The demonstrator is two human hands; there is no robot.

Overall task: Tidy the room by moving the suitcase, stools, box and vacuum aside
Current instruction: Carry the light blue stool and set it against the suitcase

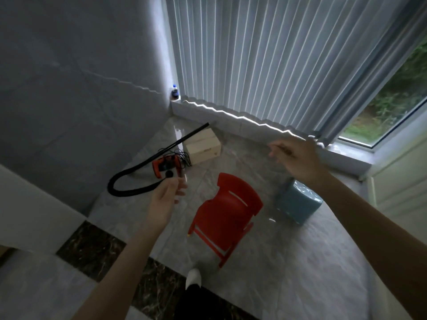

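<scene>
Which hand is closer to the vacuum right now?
Left. The left hand hangs just in front of the vacuum, over its hose. The right hand is far off to the right, near the sill.

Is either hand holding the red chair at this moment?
No: the left hand and the right hand are both raised in the air, empty, above the red chair standing on the floor.

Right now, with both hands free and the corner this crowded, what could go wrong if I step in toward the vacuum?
1. The black hose loops out across the floor from the orange vacuum, and thin cords tangle beside it: a likely snag for a foot.
2. The red chair sits right ahead of your white shoe; you could kick it.
3. The hose's rigid tube leans over the wooden box, so dragging either may shift the other.
</scene>
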